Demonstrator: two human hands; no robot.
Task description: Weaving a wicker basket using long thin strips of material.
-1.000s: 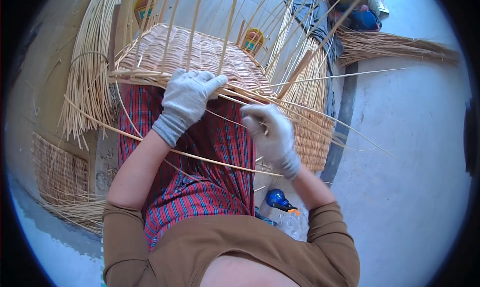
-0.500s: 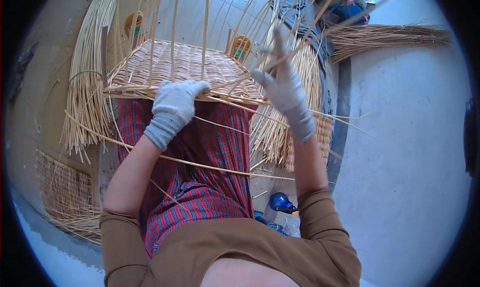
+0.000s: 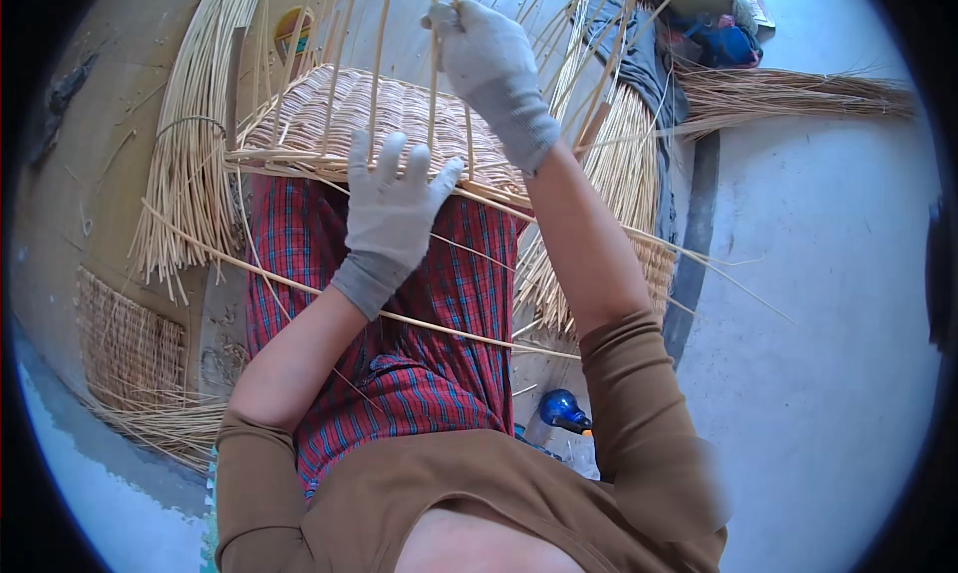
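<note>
A partly woven basket base [image 3: 399, 104] of pale cane rests over my lap, with upright cane rods [image 3: 377, 69] rising along its near edge. My left hand [image 3: 384, 214], in a whitish knit glove, has its fingers spread over that near edge and holds nothing. Farther up, my gloved right hand [image 3: 489, 59] is closed around an upright cane rod at the middle right; the glove hides part of the rod. Loose weaving strands [image 3: 489, 202] trail out to the right from the basket's edge.
Bundles of cane stand at left [image 3: 185, 164] and right [image 3: 624, 164]; another bundle [image 3: 798, 94] lies at far right. A woven panel [image 3: 130, 333] sits at lower left. One long cane [image 3: 429, 323] crosses my checked cloth [image 3: 449, 393]. A blue bottle [image 3: 562, 410] stands near my right elbow.
My right hand has moved left and up and closed on an upright rod. My left hand has let go of the basket's edge, shifted right, and spread its fingers.
</note>
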